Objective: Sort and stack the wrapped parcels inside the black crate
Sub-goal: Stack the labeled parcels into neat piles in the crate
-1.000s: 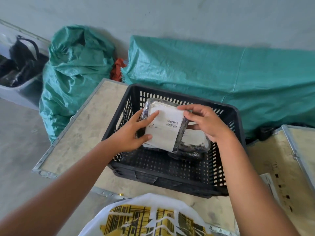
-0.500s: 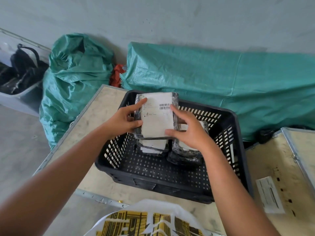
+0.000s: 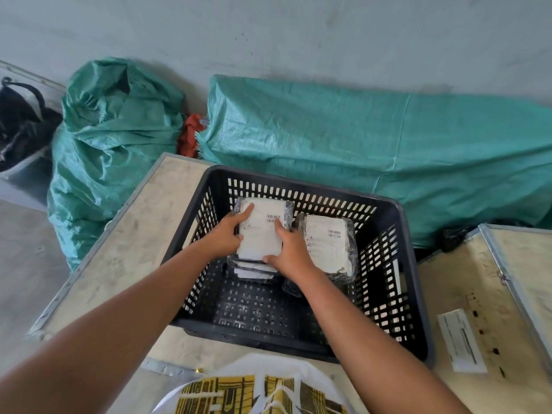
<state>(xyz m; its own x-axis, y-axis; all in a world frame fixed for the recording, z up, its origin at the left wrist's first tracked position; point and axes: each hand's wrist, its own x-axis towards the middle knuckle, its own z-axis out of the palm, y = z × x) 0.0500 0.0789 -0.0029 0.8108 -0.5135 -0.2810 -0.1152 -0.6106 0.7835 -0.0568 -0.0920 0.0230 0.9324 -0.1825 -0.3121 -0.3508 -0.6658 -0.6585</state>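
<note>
A black slotted crate [image 3: 413, 264] stands on a wooden case top. Inside it, at the far left, a plastic-wrapped parcel with a white barcode label [image 3: 264, 231] lies on top of a stack of parcels [image 3: 254, 271]. My left hand [image 3: 228, 234] holds this top parcel's left edge, and my right hand [image 3: 288, 252] holds its near right corner. A second stack of wrapped parcels [image 3: 328, 249] sits just to the right, topped by another white label. The lower parcels of both stacks are largely hidden.
The wooden case top [image 3: 143, 234] has metal edging. Another wooden case [image 3: 490, 294] with a white label strip [image 3: 461, 339] lies to the right. Green woven sacks [image 3: 373, 144] lie against the wall behind, and a grey bin [image 3: 21, 171] with dark items is far left.
Both hands have carried the labelled parcel from above the crate down onto the left stack inside it. The parcel now lies flat, deeper in the crate.
</note>
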